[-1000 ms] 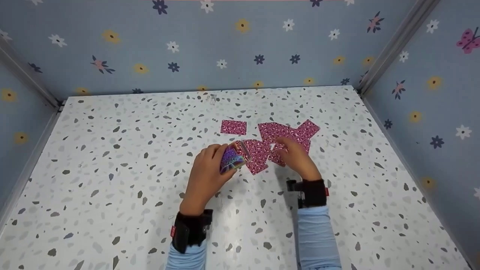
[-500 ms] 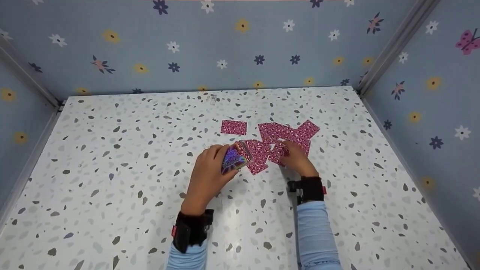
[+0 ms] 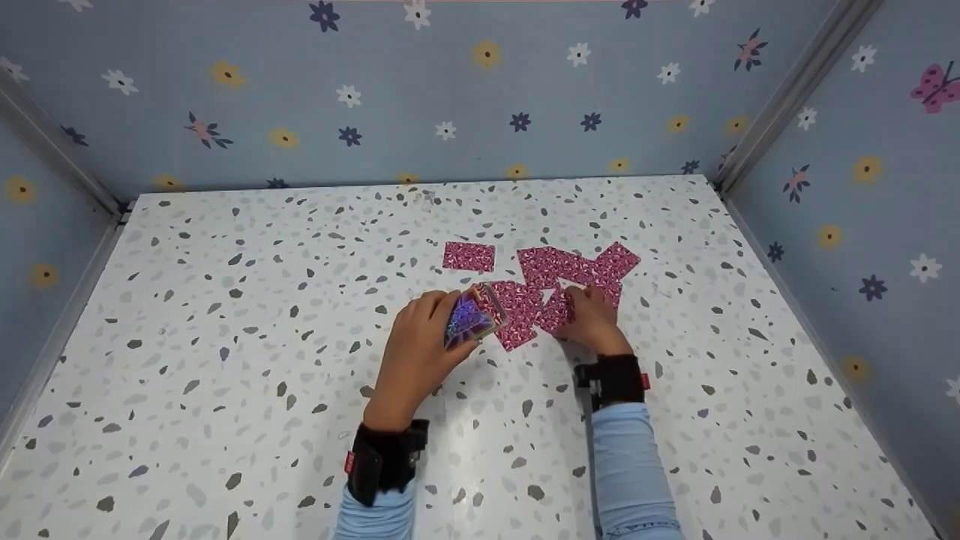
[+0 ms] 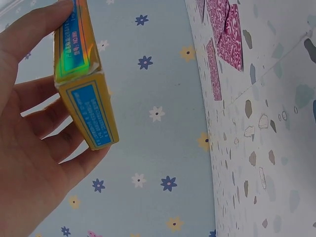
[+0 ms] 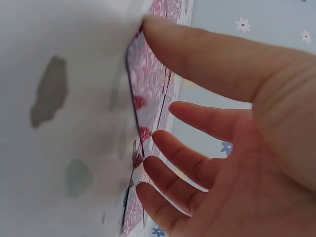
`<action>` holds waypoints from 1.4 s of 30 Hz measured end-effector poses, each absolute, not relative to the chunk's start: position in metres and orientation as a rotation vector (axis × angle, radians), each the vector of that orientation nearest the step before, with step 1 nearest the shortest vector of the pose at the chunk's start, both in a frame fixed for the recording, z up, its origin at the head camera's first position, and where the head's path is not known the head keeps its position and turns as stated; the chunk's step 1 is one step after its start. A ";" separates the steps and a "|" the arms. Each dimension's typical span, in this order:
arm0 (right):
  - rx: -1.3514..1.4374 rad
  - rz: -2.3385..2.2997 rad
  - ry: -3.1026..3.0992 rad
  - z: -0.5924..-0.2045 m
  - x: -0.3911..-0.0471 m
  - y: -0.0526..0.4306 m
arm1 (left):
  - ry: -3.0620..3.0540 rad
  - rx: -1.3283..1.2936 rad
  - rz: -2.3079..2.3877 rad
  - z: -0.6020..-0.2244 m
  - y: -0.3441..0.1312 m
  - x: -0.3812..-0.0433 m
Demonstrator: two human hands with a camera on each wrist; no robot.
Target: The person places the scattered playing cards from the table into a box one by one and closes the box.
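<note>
A person's two bare hands work over a white, speckled table (image 3: 285, 435), seen from above. The left hand (image 3: 416, 349) grips a small, shiny box (image 3: 466, 319), thumb on one side and fingers on the other; the wrist view shows it yellow-gold with blue panels of print too blurred to read. From the head, the box overlaps the left edge of a loose cluster of cards (image 3: 512, 315) with a pink-and-white swirl pattern. The right hand (image 3: 598, 322) is at the cluster's right part, its fingers spread and gently bent, the thumb held wide of them with its tip at the edge of one card (image 3: 553, 311). Several cards overlap there; one tilted card (image 3: 617, 259) juts out at the far right. A single rectangular card (image 3: 469, 256) lies face down, apart from the others, beyond the box. Both wrists wear black bands (image 3: 621, 379) below light blue sleeves (image 3: 634, 465). Blue walls (image 3: 420, 82) printed with white, yellow and dark blue flowers enclose the table.
</note>
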State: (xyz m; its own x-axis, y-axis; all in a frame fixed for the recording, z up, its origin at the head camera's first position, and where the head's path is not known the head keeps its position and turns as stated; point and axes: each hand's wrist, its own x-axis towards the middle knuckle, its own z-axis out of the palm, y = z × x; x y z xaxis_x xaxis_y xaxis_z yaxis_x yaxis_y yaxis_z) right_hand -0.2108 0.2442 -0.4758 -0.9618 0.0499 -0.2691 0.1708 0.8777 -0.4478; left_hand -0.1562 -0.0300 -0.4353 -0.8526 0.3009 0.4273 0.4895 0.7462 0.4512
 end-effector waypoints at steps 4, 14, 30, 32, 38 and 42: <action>0.197 -0.695 2.781 -0.474 -0.208 0.242 | -2.617 -0.616 -0.806 -0.435 -0.030 -0.156; 0.252 -0.748 2.728 -0.474 -0.205 0.241 | -2.621 -0.614 -0.827 -0.436 -0.030 -0.156; 0.224 -0.621 2.770 -0.470 -0.206 0.239 | -2.625 -0.625 -0.794 -0.437 -0.029 -0.156; 0.185 -0.609 2.786 -0.466 -0.205 0.240 | -2.627 -0.624 -0.799 -0.437 -0.029 -0.155; 0.122 -0.822 2.722 -0.448 -0.198 0.245 | -2.618 -0.625 -0.807 -0.437 -0.029 -0.156; 0.130 -0.921 2.700 -0.436 -0.192 0.248 | -2.629 -0.629 -0.801 -0.437 -0.028 -0.156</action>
